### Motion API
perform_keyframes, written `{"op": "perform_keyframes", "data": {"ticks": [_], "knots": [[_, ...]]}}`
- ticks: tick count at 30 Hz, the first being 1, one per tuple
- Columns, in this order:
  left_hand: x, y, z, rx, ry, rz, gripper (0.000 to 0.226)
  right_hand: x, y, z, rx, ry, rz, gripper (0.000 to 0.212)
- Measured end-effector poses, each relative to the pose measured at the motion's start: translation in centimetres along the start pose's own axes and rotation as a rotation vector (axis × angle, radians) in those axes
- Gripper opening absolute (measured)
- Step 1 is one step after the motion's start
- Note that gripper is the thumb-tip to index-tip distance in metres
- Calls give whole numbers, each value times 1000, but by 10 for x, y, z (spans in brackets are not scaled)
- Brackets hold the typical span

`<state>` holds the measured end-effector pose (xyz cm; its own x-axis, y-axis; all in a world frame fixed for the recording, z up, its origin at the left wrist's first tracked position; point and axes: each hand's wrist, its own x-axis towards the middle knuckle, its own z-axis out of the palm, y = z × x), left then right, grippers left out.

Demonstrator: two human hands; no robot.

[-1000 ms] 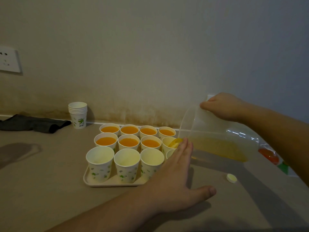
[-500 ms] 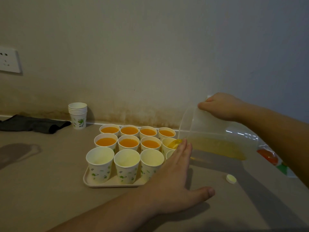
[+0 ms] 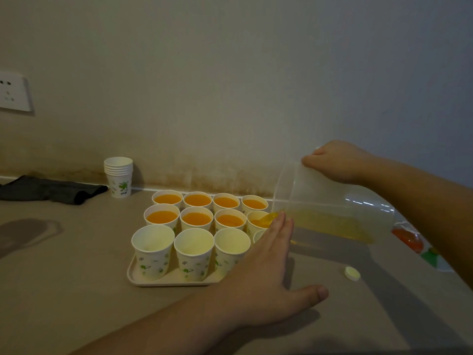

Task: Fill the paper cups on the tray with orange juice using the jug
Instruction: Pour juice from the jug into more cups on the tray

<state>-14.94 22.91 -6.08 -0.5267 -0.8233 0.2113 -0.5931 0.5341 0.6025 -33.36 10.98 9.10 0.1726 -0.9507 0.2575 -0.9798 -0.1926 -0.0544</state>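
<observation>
On the counter [image 3: 76, 252], the tray [image 3: 133, 274] holds 7 full paper cups [image 3: 196, 218] and 3 empty. My left hand [image 3: 258, 272] rests flat, fingers straight, beside it. My right hand [image 3: 337, 161] grips the tilted jug [image 3: 330, 203], pouring orange juice [image 3: 267, 218] into the 8th.

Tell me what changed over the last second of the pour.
Almost nothing moved. The right hand keeps the jug tipped, juice still running into the right-hand cup of the middle row. The left hand stays flat and open beside the tray. Seven cups stay full and the front row stays empty, as before.
</observation>
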Motion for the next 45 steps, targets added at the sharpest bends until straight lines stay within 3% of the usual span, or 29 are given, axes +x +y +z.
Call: {"op": "perform_keyframes", "data": {"ticks": [12,17,24,32,45], "knots": [[11,3,-11,37,40,29,113,-11,6,-4,291,71,170,41],[14,5,-10,38,54,38,113,-13,8,-9,368,102,184,30],[11,15,-12,39,71,48,113,-23,15,-13,489,138,223,36],[-12,27,0,38,49,58,115,-44,12,-18,486,83,168,37],[-35,28,15,-35,-24,47,114,-65,5,-14,250,0,114,42]]}}
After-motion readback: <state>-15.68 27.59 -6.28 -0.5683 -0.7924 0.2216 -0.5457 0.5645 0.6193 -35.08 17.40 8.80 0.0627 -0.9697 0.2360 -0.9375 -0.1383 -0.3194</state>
